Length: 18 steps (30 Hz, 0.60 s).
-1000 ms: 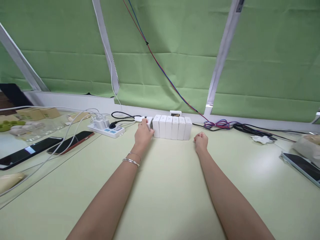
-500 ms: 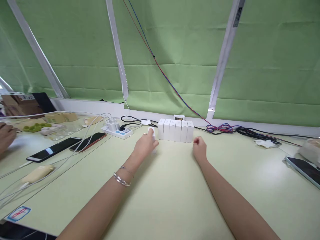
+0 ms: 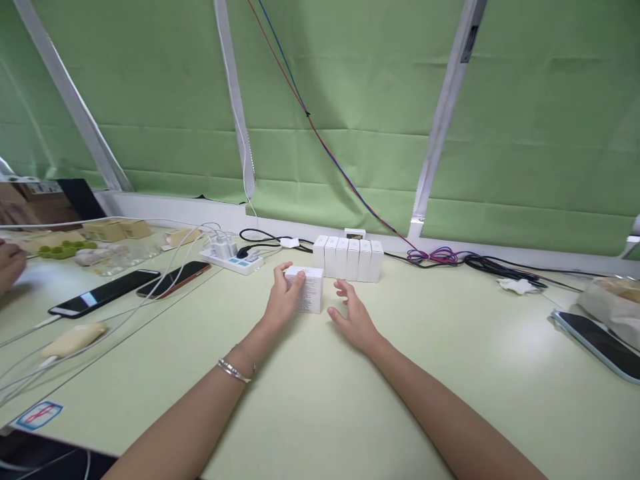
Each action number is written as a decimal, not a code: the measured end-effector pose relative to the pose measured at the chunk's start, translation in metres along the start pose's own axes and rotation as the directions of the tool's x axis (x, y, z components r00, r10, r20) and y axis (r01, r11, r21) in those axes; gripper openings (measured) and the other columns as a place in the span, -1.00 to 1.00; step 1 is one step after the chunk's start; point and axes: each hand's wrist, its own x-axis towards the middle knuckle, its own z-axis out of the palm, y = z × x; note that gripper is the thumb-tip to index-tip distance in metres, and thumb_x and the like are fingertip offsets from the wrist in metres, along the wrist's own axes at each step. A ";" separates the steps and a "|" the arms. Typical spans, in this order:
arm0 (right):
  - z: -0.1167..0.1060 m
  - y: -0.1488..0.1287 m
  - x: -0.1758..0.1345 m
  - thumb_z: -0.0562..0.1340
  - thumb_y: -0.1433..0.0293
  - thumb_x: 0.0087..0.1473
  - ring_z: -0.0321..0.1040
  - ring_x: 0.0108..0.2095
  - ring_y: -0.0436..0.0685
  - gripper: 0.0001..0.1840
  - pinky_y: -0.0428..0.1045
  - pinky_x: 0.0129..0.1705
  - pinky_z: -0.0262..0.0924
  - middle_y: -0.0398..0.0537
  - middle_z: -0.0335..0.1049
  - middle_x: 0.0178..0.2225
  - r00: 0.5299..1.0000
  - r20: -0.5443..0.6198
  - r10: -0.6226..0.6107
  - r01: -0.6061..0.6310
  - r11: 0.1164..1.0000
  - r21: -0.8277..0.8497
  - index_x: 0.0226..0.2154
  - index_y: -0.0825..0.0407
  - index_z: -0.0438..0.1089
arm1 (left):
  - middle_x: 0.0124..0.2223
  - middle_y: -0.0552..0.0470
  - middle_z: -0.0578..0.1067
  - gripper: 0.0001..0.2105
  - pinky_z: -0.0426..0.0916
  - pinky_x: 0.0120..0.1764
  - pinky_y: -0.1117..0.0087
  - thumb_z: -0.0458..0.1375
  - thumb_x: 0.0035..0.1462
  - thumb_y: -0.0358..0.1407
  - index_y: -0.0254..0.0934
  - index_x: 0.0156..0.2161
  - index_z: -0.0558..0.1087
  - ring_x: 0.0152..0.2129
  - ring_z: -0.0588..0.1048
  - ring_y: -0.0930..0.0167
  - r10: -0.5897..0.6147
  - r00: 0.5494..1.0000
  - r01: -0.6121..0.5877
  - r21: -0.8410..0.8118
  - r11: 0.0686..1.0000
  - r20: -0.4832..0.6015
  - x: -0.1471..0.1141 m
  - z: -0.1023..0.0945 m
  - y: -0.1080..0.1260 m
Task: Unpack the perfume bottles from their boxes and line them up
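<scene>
My left hand (image 3: 286,293) grips a small white box (image 3: 311,293) by its left side, thumb on the near face, where fine print shows. That box stands in front of the left end of a row of several similar white boxes (image 3: 349,259). To its right is my right hand (image 3: 354,316), fingers and thumb apart and curved toward the box, holding nothing. A gap shows between the right fingertips and the box.
A white power strip (image 3: 233,260) with plugs and cables lies left of the boxes. Two phones, a black one (image 3: 107,293) and a red-edged one (image 3: 173,279), and a cream power bank (image 3: 74,340) lie further left. Another person's hand (image 3: 10,263) shows at the left edge.
My left hand has drawn the white box nearer and turned its printed face toward me. My right hand has left the row's right end, come nearer and leftward, and opened.
</scene>
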 end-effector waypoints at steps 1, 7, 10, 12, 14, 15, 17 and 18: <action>0.000 0.000 0.001 0.14 0.35 0.02 0.12 0.07 0.18 -0.34 0.21 0.06 0.09 0.04 0.05 0.15 1.000 -0.002 -0.011 0.011 1.000 0.005 0.15 -0.06 -0.13 | -0.19 -0.08 0.36 -0.57 0.28 -0.20 0.17 -0.01 0.10 -0.05 -0.24 -0.01 0.08 -0.27 0.40 0.28 0.001 0.999 0.001 -0.030 1.000 0.042 -0.001 0.002 -0.002; -0.009 -0.001 -0.007 0.10 0.35 0.08 0.29 -0.10 0.14 -0.55 0.10 -0.15 0.27 0.08 0.24 -0.02 0.965 -0.244 -0.099 0.119 0.991 0.067 0.03 -0.02 0.00 | -0.21 0.01 0.38 -0.65 0.37 -0.35 0.38 0.07 0.04 -0.08 -0.18 -0.19 0.04 -0.32 0.45 0.38 0.071 0.962 -0.004 -0.245 0.969 0.265 -0.019 0.021 0.008; -0.023 -0.001 -0.020 0.12 0.33 0.08 0.32 -0.15 0.13 -0.62 0.07 -0.22 0.29 0.05 0.28 -0.08 0.951 -0.289 -0.113 0.134 0.990 0.052 -0.04 -0.03 0.04 | -0.19 0.04 0.35 -0.70 0.37 -0.35 0.41 0.08 0.07 -0.14 -0.18 -0.22 0.05 -0.28 0.44 0.40 0.111 0.929 0.013 -0.332 0.943 0.352 -0.031 0.029 0.017; -0.032 -0.002 -0.030 0.12 0.32 0.09 0.31 -0.14 0.13 -0.63 0.07 -0.22 0.29 0.04 0.28 -0.10 0.952 -0.279 -0.127 0.142 0.989 0.034 -0.05 -0.04 0.05 | -0.20 0.05 0.34 -0.71 0.37 -0.35 0.42 0.08 0.09 -0.15 -0.18 -0.21 0.06 -0.27 0.44 0.41 0.129 0.912 0.015 -0.347 0.938 0.389 -0.037 0.032 0.021; -0.037 -0.003 -0.037 0.11 0.31 0.10 0.30 -0.13 0.13 -0.63 0.07 -0.21 0.29 0.04 0.29 -0.10 0.953 -0.272 -0.136 0.144 0.989 0.011 -0.04 -0.05 0.04 | -0.22 0.07 0.34 -0.72 0.37 -0.35 0.42 0.08 0.09 -0.15 -0.18 -0.21 0.07 -0.28 0.44 0.41 0.139 0.902 0.014 -0.348 0.937 0.410 -0.040 0.033 0.023; -0.039 -0.003 -0.039 0.10 0.31 0.11 0.30 -0.12 0.13 -0.63 0.07 -0.20 0.29 0.04 0.28 -0.10 0.952 -0.272 -0.139 0.144 0.990 0.000 -0.03 -0.05 0.04 | -0.23 0.07 0.35 -0.72 0.37 -0.35 0.42 0.08 0.09 -0.15 -0.18 -0.20 0.07 -0.29 0.44 0.41 0.141 0.897 0.016 -0.350 0.937 0.419 -0.041 0.033 0.024; -0.040 -0.003 -0.041 0.09 0.31 0.12 0.29 -0.12 0.13 -0.62 0.08 -0.19 0.29 0.05 0.28 -0.09 0.950 -0.275 -0.145 0.147 0.989 -0.016 -0.01 -0.04 0.03 | -0.23 0.07 0.35 -0.73 0.37 -0.36 0.43 0.08 0.10 -0.17 -0.18 -0.20 0.07 -0.29 0.44 0.41 0.149 0.891 0.020 -0.366 0.930 0.430 -0.042 0.034 0.024; -0.040 -0.002 -0.041 0.09 0.30 0.12 0.29 -0.11 0.14 -0.61 0.08 -0.19 0.29 0.05 0.27 -0.08 0.949 -0.277 -0.150 0.150 0.989 -0.021 0.00 -0.04 0.02 | -0.22 0.07 0.35 -0.73 0.37 -0.36 0.43 0.08 0.11 -0.18 -0.18 -0.20 0.07 -0.28 0.44 0.41 0.155 0.891 0.019 -0.375 0.927 0.428 -0.043 0.034 0.024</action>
